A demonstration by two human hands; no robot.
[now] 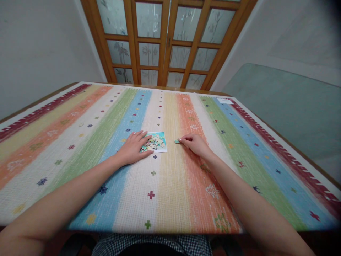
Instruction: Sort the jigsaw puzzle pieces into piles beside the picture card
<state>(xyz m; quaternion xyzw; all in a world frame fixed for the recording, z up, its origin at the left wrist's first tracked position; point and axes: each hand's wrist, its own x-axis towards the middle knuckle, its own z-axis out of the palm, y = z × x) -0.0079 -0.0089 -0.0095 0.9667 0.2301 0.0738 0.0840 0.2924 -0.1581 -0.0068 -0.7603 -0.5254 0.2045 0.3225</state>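
Two bare forearms reach out from you over the striped woven tablecloth (170, 199), soft and ribbed. Your left hand (132, 147) lies flat and loose, fingers resting on the heap of puzzle pieces (154, 143) piled on a small glossy card (162, 147). Your right hand (194, 143) pinches one teal piece (177, 141) just right of the card. Such cardboard bits are likely light, stiff and thin; take them by the edges. Beyond stands a wooden door (167, 42) with frosted panes.

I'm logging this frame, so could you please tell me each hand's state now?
Left hand: open, resting flat beside the small pile of jigsaw pieces.
Right hand: fingertips pinching one small teal puzzle piece.
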